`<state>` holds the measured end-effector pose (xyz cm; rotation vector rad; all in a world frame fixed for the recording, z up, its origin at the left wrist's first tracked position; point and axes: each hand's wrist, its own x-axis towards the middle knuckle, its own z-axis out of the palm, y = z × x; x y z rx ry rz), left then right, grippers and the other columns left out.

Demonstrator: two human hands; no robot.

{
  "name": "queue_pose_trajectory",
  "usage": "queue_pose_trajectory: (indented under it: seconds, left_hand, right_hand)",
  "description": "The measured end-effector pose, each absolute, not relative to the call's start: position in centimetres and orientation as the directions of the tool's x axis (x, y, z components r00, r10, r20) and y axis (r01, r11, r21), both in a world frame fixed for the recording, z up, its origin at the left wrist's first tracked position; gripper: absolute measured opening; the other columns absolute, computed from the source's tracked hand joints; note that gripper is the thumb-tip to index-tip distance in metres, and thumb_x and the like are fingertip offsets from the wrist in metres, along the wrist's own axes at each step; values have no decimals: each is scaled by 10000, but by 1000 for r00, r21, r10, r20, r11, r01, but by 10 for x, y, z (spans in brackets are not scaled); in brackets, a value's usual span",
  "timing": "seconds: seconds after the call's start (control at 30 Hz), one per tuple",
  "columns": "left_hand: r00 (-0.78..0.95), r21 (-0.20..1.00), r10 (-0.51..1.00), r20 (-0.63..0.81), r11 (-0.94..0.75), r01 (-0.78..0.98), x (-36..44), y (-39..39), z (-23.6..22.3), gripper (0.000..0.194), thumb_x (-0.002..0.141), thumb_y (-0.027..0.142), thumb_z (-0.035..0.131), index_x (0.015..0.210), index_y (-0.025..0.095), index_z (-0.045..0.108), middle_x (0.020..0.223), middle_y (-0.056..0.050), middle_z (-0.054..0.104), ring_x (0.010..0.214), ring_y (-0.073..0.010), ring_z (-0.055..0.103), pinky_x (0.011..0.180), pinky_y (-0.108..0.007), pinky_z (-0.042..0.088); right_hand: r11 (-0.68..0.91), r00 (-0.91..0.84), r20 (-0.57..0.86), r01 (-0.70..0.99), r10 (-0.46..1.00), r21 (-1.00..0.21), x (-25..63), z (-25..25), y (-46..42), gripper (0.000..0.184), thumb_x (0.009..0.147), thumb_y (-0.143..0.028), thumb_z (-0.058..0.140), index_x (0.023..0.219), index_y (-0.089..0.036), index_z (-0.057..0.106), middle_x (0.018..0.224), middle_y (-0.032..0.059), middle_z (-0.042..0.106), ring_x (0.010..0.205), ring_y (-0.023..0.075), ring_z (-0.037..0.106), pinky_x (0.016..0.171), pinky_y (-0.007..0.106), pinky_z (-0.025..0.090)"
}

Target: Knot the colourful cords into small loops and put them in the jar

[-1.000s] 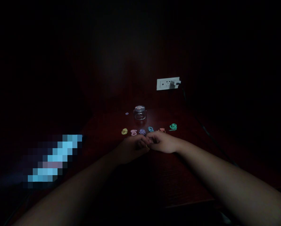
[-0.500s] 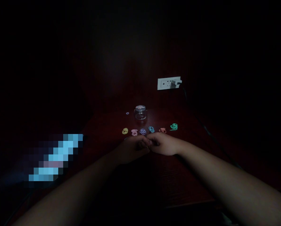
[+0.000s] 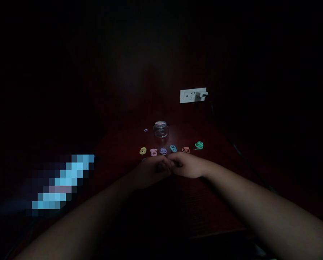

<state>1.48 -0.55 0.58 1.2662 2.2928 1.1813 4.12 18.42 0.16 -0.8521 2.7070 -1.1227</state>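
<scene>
My left hand (image 3: pixel 153 170) and my right hand (image 3: pixel 187 165) meet just above the dark red table, fingers curled and touching one another. Whether anything lies between the fingers is hidden in the dimness. Just beyond them runs a row of small piles of hair ties: yellow (image 3: pixel 142 151), pink (image 3: pixel 153 152), purple (image 3: pixel 163 151), blue (image 3: pixel 173 148), orange (image 3: pixel 186 149) and green (image 3: pixel 199 145). Behind the row stands a clear jar (image 3: pixel 160 130) with its lid on. A single pale purple ring (image 3: pixel 145 130) lies left of the jar.
A white wall socket (image 3: pixel 193 95) with a plugged-in adapter (image 3: pixel 202 94) is at the back right. A dark cable (image 3: pixel 237 148) runs along the right side of the table. On the left is a bright pixelated patch (image 3: pixel 69 177). The surroundings are very dark.
The view has shifted very slightly, so everything appears a little further left. Both hands stay together in the same pose, and the piles and jar stay put.
</scene>
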Motion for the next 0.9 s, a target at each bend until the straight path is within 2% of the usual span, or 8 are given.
queue_pose_trajectory:
  seconds: [0.9]
  left_hand:
    - [-577, 758, 806, 136, 290, 584, 17, -6, 5, 153, 781, 229, 540, 924, 178, 554, 863, -15, 601, 753, -119, 542, 687, -260, 434]
  right_hand:
    - [633, -848, 106, -465, -520, -619, 48, 9, 182, 90, 709, -139, 485, 779, -148, 540, 687, -8, 541, 589, 86, 450, 526, 205, 332]
